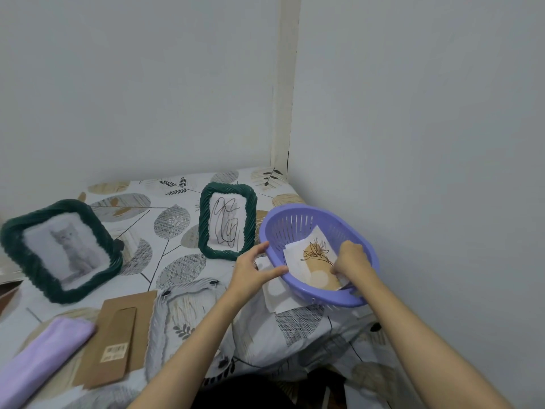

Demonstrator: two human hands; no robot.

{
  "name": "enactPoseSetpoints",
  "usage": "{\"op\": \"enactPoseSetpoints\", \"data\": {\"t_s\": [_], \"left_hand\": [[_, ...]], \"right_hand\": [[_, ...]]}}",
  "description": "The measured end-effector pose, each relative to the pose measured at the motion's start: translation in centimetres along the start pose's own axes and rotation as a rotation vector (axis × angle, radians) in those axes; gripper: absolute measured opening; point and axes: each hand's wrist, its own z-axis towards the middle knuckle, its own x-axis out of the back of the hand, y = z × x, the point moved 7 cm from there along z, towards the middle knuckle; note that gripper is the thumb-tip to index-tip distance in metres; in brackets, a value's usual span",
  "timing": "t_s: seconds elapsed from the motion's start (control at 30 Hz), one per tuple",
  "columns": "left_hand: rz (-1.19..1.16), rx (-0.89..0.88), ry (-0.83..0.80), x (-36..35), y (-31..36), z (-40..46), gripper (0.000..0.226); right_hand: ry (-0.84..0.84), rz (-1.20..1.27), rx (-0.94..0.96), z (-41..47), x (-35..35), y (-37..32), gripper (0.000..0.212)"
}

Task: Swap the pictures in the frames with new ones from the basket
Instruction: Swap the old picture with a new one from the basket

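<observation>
the left hand (253, 271) curls its grip over the near rim of the purple basket (365, 249), likely steadying it, while the right hand (351, 258) inside pinches the leaf-sketch picture (317, 261) atop loose white sheets. beyond the left grip stands the scribble frame (227, 221); farther left, the cat frame (60, 249).

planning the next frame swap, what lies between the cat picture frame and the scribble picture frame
In the head view, only the leaf-print bedsheet lies between the cat frame and the scribble frame; no object sits in that stretch.
</observation>
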Motion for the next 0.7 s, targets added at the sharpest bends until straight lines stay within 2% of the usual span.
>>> {"op": "enactPoseSetpoints", "data": {"t_s": [0.03, 0.1, 0.2, 0.27, 0.33, 0.37, 0.43, 0.53, 0.6, 0.7], "left_hand": [[-0.014, 0.01, -0.011, 0.0, 0.0, -0.1, 0.075], [-0.006, 0.027, -0.035, 0.0, 0.1, -0.2, 0.075], [0.178, -0.066, 0.001, 0.5, 1.2, -0.3, 0.072], [0.223, -0.212, 0.065, 0.9, 3.5, -1.0, 0.046], [0.081, -0.243, 0.062, 1.0, 5.6, -1.9, 0.016], [-0.044, -0.212, 0.016, 0.8, 6.5, -2.3, 0.012], [-0.272, -0.096, -0.105, 0.2, 7.4, -3.0, 0.02], [-0.474, 0.058, -0.179, 0.4, 7.6, -3.8, 0.035], [-0.464, 0.018, -0.131, 1.7, 7.9, -4.5, 0.03], [-0.382, -0.045, -0.038, 3.6, 7.3, -5.8, 0.033]], "right_hand": [[0.028, 0.025, 0.017, 0.0, 0.2, -0.1, 0.014], [0.068, 0.078, 0.058, 0.1, 0.3, -0.2, 0.027], [0.15, 0.189, 0.15, -0.9, 1.0, -1.0, 0.037], [0.199, 0.306, 0.229, -2.4, 1.8, -2.0, 0.037], [0.227, 0.417, 0.307, -4.1, 2.4, -3.1, 0.033], [0.238, 0.473, 0.353, -5.1, 2.6, -3.7, 0.025], [0.244, 0.572, 0.442, -7.0, 3.0, -5.0, 0.012], [0.273, 0.63, 0.566, -9.4, 3.1, -6.6, 0.012], [0.312, 0.686, 0.575, -10.4, 3.1, -7.1, 0.016], [0.35, 0.945, 0.545, -12.0, 3.6, -7.6, 0.021]]}}
